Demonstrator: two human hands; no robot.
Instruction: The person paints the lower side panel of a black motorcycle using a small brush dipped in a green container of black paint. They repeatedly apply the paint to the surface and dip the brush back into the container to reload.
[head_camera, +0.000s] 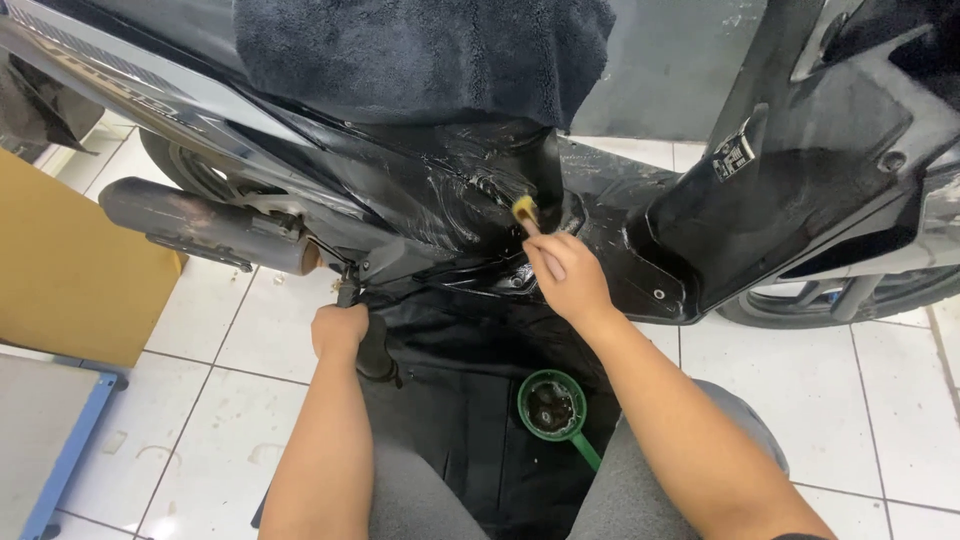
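The right hand (568, 275) pinches a small brush (526, 212) on the scooter's wet black floor panel (470, 205) at 12 o'clock, left hand (340, 330) closed around the footpeg (374, 350); short, light strokes should suit the seams.

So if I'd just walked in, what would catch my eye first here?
Probably the glossy black scooter filling the upper half, wet and shining, with a dark towel draped over its seat. At the centre, the right hand works a small yellow-tipped brush against the bodywork, while the left hand grips a black footpeg. A green cup sits below, between the knees.
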